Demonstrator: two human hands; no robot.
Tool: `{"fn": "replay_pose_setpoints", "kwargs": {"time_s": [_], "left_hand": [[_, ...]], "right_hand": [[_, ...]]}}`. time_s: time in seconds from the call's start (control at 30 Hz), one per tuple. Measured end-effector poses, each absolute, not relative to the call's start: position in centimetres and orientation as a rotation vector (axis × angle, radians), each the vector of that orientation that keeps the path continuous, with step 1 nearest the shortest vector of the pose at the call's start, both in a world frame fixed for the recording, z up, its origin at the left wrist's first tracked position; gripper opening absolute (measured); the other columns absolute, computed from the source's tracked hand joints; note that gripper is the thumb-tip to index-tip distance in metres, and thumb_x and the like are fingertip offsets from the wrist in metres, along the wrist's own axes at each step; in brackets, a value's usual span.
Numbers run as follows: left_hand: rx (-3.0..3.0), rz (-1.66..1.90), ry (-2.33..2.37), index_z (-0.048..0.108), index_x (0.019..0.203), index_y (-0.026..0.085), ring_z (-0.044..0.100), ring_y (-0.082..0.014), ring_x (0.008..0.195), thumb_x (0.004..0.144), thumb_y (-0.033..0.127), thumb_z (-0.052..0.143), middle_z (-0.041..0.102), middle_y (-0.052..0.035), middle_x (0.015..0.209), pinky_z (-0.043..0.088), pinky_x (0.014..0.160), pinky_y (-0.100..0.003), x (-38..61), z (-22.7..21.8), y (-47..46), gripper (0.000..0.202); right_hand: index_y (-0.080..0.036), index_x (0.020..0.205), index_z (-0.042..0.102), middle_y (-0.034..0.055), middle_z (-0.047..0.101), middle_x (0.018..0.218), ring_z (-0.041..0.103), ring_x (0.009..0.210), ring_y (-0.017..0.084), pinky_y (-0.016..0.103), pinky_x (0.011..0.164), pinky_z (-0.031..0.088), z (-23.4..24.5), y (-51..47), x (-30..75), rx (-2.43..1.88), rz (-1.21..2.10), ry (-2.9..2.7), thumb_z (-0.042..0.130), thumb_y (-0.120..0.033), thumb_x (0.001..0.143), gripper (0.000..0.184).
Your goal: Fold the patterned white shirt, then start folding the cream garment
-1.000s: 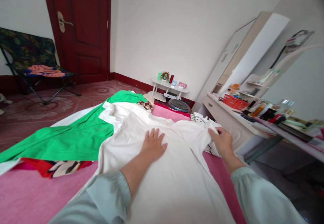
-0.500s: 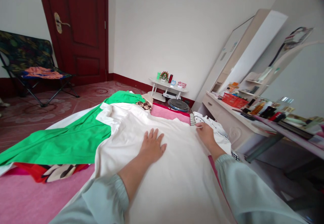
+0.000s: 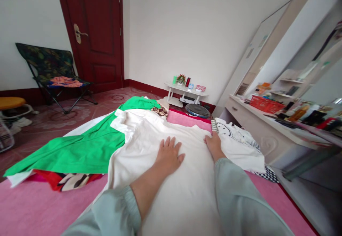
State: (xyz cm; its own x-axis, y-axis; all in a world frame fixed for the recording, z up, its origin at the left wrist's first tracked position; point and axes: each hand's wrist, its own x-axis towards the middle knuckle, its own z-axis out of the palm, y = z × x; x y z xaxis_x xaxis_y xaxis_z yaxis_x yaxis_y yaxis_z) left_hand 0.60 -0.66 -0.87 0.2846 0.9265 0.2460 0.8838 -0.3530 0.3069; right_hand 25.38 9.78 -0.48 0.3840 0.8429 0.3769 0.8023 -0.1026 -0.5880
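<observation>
A white garment (image 3: 149,136) lies spread over the pink bed cover (image 3: 40,207). My left hand (image 3: 171,154) rests flat on its middle with the fingers stretched out and apart. My right hand (image 3: 213,143) sits on the garment's right edge, its fingers curled down on the fabric where a part is folded inward. Just right of that hand lies a white shirt with a printed face (image 3: 235,140). Both my arms wear pale green sleeves.
A green garment (image 3: 80,147) and a red patterned cloth (image 3: 66,179) lie to the left on the bed. A white dresser (image 3: 267,132) with a red basket (image 3: 265,104) stands at the right. Beyond are a small white table (image 3: 187,90), a folding chair (image 3: 53,68) and a dark red door (image 3: 98,33).
My right hand carried the garment's right side inward to the left and came down on it, uncovering the printed shirt. My left hand stayed flat in place. The view turned slightly left.
</observation>
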Motion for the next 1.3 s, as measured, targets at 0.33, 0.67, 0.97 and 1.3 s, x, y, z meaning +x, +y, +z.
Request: {"fn": "replay_pose_setpoints", "kwargs": {"time_s": [0.33,0.67,0.97,1.3], "left_hand": [[2.002,0.661,2.188,0.033,0.139,0.02,0.062,-0.0249,0.104,0.09,0.031,0.042,0.067,-0.0119,0.109,0.047,0.084,-0.034,-3.6,5.3,8.7,0.05],[2.026,0.372,2.118,0.064,0.089,0.012,0.068,-0.0263,0.083,0.069,0.009,0.063,0.07,-0.0113,0.071,0.05,0.077,-0.032,-4.4,4.4,13.4,0.02],[2.147,0.923,2.017,0.05,0.113,0.015,0.065,-0.0177,0.091,0.089,0.02,0.043,0.07,-0.0079,0.091,0.047,0.085,-0.028,-2.8,4.8,14.7,0.026],[2.437,0.533,1.607,0.035,0.141,0.015,0.03,-0.0327,0.137,0.085,0.051,0.052,0.036,-0.0184,0.147,0.024,0.11,-0.048,0.4,-0.5,14.9,0.069]], "right_hand": [[-0.009,0.136,0.039,0.0187,0.051,0.126,0.048,0.119,0.03,0.037,0.098,0.038,-1.1,9.7,24.7,-1.88,-0.076,-1.427,0.049,-0.019,0.076,0.062],[-0.013,0.094,0.067,0.0146,0.066,0.094,0.06,0.091,0.028,0.035,0.082,0.045,-1.5,10.1,24.9,-1.922,-0.045,-1.417,0.056,-0.027,0.075,0.026],[-0.015,0.084,0.061,0.01,0.062,0.086,0.054,0.087,0.024,0.036,0.084,0.044,-0.7,9.2,25.8,-1.702,-0.237,-1.163,0.049,-0.027,0.077,0.019],[-0.006,0.139,0.033,0.0195,0.031,0.147,0.03,0.135,0.028,0.04,0.109,0.029,-2.2,9.3,25.4,-1.831,-0.16,-1.629,0.048,-0.018,0.078,0.064]]}}
